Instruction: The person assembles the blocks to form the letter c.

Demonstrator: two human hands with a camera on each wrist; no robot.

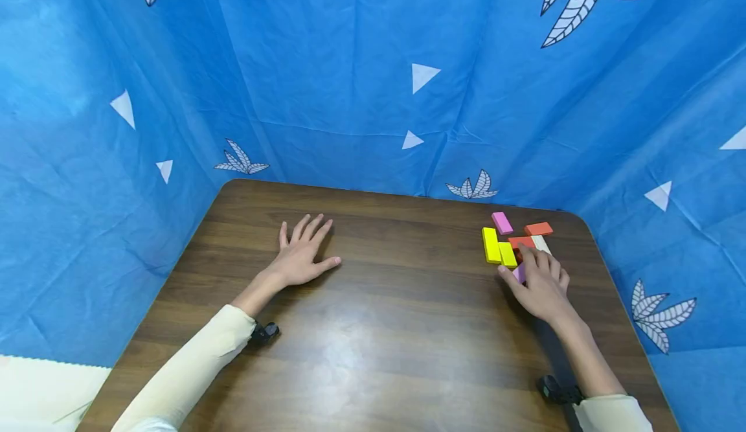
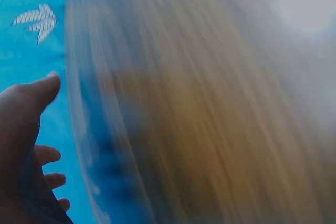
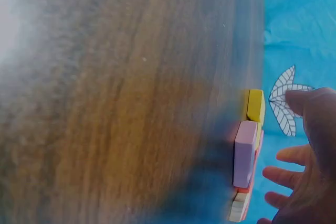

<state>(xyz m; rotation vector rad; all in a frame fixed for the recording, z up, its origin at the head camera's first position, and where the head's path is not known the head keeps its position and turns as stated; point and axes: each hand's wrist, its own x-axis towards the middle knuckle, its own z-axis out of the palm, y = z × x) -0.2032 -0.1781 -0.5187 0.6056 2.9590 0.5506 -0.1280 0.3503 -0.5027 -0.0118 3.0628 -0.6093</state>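
Observation:
My right hand [image 1: 539, 286] is over the near side of a cluster of coloured blocks, thumb and fingers spread apart. A light purple block [image 3: 245, 153] lies by its thumb and is partly covered by the hand in the head view. Around it lie yellow blocks [image 1: 491, 245], a pink block [image 1: 502, 223], orange-red blocks [image 1: 539, 228] and a whitish block [image 1: 541, 244]. In the right wrist view, the fingers [image 3: 286, 177] are spaced out with nothing between them. My left hand [image 1: 300, 260] is spread palm down at the table's left side, far from the blocks.
The brown wooden table [image 1: 379, 302] has rounded far corners. Blue cloth [image 1: 326, 76] with leaf and triangle prints hangs behind it and along both sides. A small black device [image 1: 265, 333] is strapped to the left wrist, and another [image 1: 556, 390] to the right.

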